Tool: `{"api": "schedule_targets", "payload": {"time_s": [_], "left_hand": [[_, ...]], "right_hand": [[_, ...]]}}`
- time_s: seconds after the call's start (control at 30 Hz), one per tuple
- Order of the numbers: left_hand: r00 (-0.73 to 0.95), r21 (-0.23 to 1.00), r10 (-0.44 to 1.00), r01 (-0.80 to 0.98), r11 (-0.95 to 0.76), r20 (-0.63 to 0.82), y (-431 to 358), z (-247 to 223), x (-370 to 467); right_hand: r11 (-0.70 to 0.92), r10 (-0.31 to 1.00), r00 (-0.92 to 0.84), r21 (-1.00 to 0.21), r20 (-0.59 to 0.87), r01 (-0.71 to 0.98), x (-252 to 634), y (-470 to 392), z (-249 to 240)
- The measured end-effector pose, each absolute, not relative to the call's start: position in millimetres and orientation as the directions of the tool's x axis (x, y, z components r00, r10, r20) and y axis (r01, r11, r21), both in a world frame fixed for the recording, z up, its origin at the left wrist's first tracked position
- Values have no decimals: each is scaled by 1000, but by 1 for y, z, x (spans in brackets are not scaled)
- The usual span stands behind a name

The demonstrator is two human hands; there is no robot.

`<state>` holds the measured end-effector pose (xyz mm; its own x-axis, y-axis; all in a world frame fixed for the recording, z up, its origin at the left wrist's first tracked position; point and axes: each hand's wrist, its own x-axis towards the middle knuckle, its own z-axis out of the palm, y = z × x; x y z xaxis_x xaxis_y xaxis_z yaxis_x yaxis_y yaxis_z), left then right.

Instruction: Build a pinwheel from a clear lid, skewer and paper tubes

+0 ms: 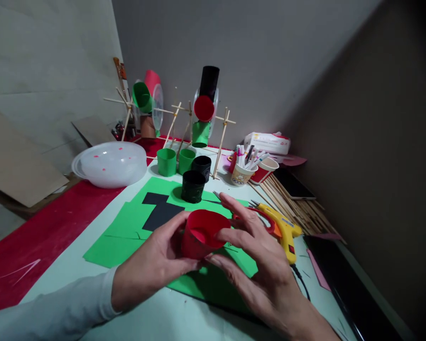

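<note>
A red paper cup [195,241] is held above the green paper sheets [115,239], its open top tilted toward me. My left hand [151,260] wraps round its left side. With my right hand [262,260] I grip the right side, one finger reaching over the rim and the thumb low outside; the index finger is raised. Just beyond stand two black cups [193,187] and two green cups [166,163]. Black paper pieces [163,215] lie on the green sheets. Scissors with red handles [268,220] are partly hidden behind my right hand, beside a yellow glue gun [286,229].
At the back, two stick frames [222,142] carry clear discs with coloured cups attached. A translucent plastic bowl [113,163] lies at left. On the right are a paper cup of pens [244,175], wooden sticks [284,203], a dark phone-like slab [294,183] and a long black object [341,279].
</note>
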<state>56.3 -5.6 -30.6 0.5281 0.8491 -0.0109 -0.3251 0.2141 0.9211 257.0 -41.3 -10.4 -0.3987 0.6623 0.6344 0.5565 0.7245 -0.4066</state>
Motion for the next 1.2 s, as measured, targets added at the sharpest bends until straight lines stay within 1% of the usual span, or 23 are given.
{"api": "schedule_targets", "payload": {"time_s": [0.07, 0.17, 0.27, 0.33, 0.43, 0.5, 0.6, 0.67, 0.77, 0.87, 0.93, 1.03, 1.1, 1.2], "left_hand": [[530, 942, 848, -273, 196, -23, -5, -31, 56], [512, 995, 858, -62, 83, -40, -7, -31, 52], [439, 982, 898, 170, -76, -7, -9, -32, 45], [383, 945, 921, 269, -188, 75, -9, -33, 40], [333, 846, 911, 387, -366, 241, -5, -35, 35], [327, 749, 880, 470, -468, 344, -2, -36, 32], [368, 576, 805, 565, -591, 465, 4, -35, 29], [404, 474, 756, 601, -644, 515, 8, -33, 25], [421, 358, 710, 650, -670, 565, 20, -29, 15], [404, 296, 712, 708, -641, 575, 37, -27, 2], [384, 294, 754, 752, -590, 532, 48, -27, -6], [380, 313, 823, 792, -525, 422, 57, -26, -14], [389, 317, 838, 796, -515, 383, 59, -27, -15], [423, 317, 827, 780, -540, 370, 59, -29, -14]], "right_hand": [[719, 677, -431, -408, 597, 563, 258, -41, -11], [716, 688, -461, -421, 561, 556, 260, -39, -13], [692, 691, -386, -406, 611, 597, 264, -33, -16], [647, 700, -319, -379, 638, 662, 267, -27, -22], [572, 749, -321, -321, 579, 754, 271, -17, -34], [551, 773, -342, -299, 534, 779, 272, -13, -41], [542, 779, -338, -297, 528, 787, 270, -11, -47], [537, 779, -331, -294, 533, 791, 269, -11, -46], [539, 775, -319, -305, 546, 785, 268, -12, -41], [531, 780, -291, -340, 554, 776, 270, -11, -37], [522, 788, -275, -362, 550, 773, 270, -11, -37], [520, 793, -273, -373, 544, 768, 269, -9, -38], [522, 791, -275, -371, 546, 768, 268, -9, -35], [527, 778, -270, -357, 567, 771, 271, -3, -22]]}}
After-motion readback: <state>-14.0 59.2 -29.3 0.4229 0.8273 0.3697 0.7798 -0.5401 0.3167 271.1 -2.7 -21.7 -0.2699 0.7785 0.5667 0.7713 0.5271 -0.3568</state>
